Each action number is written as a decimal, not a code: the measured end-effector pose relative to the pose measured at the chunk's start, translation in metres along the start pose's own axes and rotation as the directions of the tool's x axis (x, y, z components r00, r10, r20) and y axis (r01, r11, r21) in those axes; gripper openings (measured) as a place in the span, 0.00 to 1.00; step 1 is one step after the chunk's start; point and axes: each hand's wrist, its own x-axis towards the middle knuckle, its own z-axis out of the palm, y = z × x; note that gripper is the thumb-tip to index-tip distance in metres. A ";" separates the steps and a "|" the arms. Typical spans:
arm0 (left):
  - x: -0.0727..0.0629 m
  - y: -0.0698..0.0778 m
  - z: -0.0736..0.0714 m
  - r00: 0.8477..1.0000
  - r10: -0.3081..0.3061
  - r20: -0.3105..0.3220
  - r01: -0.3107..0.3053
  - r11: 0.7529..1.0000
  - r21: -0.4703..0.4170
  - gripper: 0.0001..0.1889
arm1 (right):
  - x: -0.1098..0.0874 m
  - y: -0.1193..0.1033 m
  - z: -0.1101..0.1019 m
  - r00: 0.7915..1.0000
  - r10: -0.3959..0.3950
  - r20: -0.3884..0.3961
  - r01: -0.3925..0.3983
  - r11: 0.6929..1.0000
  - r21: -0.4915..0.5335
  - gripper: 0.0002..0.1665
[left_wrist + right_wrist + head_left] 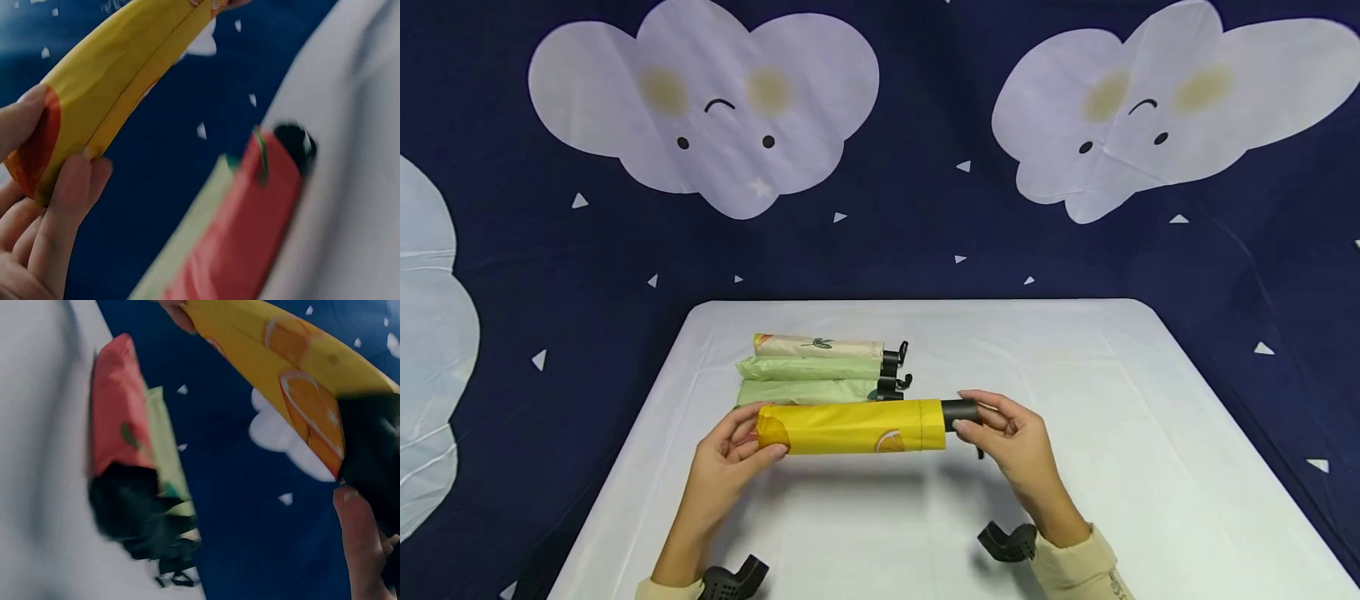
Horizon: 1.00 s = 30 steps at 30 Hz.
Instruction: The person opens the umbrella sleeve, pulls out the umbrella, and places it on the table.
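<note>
A yellow folded umbrella with orange-slice prints is held level above the table between both hands. My left hand pinches its closed cloth end, thumb in front. At the other end, my right hand grips the black handle between thumb and fingers. Behind it on the table lie a cream umbrella with a leaf print and two light green umbrellas, side by side with black handles to the right. A red umbrella shows in both wrist views; the yellow one mostly hides it in the head view.
The white table stretches around the umbrellas. Behind it hangs a dark blue cloth with cloud prints. Black wrist devices sit at both sleeve cuffs.
</note>
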 end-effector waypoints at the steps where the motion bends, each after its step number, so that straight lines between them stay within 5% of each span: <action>1: 0.002 0.004 0.002 0.999 0.020 0.044 -0.019 1.000 -0.016 0.32 | -0.002 -0.006 -0.003 1.000 -0.017 0.013 0.017 1.000 -0.013 0.28; 8: 0.015 0.027 0.011 0.958 0.102 0.269 -0.070 0.989 -0.127 0.33 | -0.014 -0.037 -0.028 0.981 -0.026 0.192 0.044 0.995 -0.094 0.26; 13: 0.014 0.034 0.016 0.939 0.089 0.333 -0.042 0.988 -0.145 0.31 | -0.020 -0.041 -0.037 0.963 0.058 0.264 -0.020 0.989 -0.147 0.24; 18: 0.010 0.038 0.021 0.916 0.053 0.397 -0.006 0.993 -0.120 0.31 | -0.031 -0.041 -0.044 0.961 0.009 0.278 0.023 0.994 -0.111 0.23; 24: 0.007 0.033 0.020 0.923 -0.020 0.384 0.046 0.997 -0.059 0.29 | -0.032 -0.036 -0.043 0.956 -0.015 0.294 0.036 0.997 -0.066 0.23; 30: 0.003 0.028 0.015 0.926 -0.026 0.377 0.046 0.998 -0.044 0.29 | -0.034 -0.028 -0.040 0.957 0.012 0.291 0.003 0.999 -0.052 0.23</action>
